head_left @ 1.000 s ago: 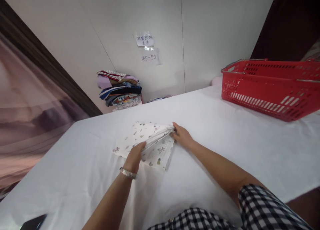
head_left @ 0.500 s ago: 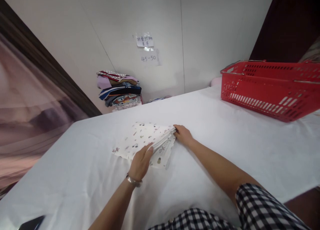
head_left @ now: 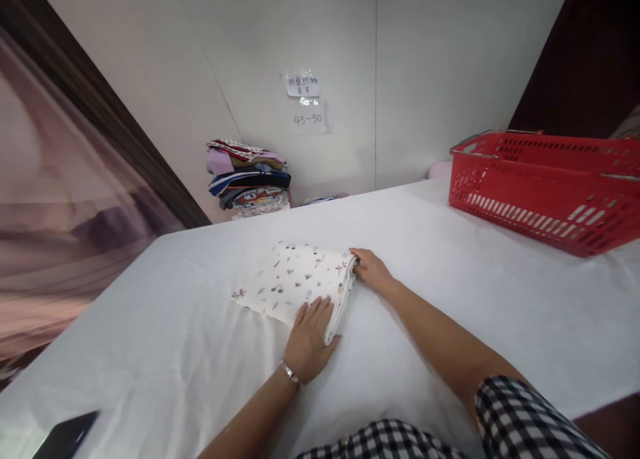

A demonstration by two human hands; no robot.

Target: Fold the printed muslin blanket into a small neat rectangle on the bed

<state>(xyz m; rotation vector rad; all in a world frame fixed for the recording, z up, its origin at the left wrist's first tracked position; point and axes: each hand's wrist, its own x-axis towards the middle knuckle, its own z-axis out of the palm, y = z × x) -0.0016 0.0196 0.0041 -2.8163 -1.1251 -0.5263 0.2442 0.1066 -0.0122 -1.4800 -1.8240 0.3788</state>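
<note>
A white cloth (head_left: pixel 290 279) with small printed figures lies folded in layers on the white-covered table (head_left: pixel 200 379). My left hand (head_left: pixel 310 339) rests flat on its near right corner, fingers stretched over the top and the thumb beside the folded edge. At the far right corner, my right hand (head_left: pixel 373 270) pinches the stacked layers between thumb and fingers. The folded edge between the two hands shows several layers. Whatever lies under the cloth is hidden.
A red plastic basket (head_left: pixel 530 192) with metal handles stands at the right rear. Behind the table's far edge rises a pile of folded fabrics (head_left: pixel 250 179). A dark phone-like object (head_left: pixel 67 436) lies at the near left. Paper notes (head_left: pixel 307 119) hang on the wall.
The right part of the cloth, loose and slanting before, now lies folded into an even edge. My left hand has moved right and toward me and flattened; my right hand stays at the far corner.
</note>
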